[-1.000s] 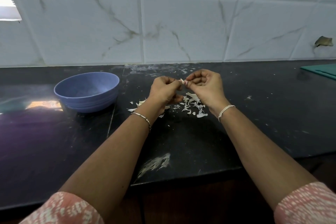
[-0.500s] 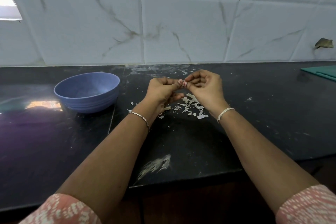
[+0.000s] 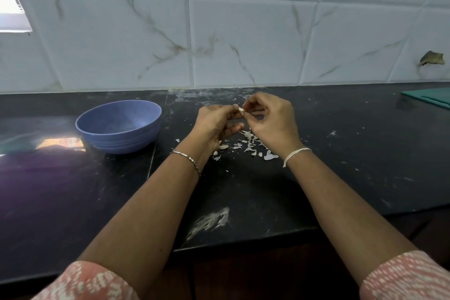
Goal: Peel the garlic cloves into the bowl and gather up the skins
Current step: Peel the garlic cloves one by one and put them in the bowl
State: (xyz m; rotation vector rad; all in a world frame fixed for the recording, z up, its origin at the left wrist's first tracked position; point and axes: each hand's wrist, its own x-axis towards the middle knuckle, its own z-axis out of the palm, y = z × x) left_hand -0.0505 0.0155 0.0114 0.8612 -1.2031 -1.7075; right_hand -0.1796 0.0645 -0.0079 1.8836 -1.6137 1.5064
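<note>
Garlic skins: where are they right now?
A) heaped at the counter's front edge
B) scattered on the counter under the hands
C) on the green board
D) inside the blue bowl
B: the garlic skins lie loose on the black counter, below the left hand and the right hand, which pinch a garlic clove. The blue bowl stands apart to their left.

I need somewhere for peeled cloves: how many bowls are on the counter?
1: the blue bowl on the black counter, left of the left hand; nothing in view could hide another.
</note>
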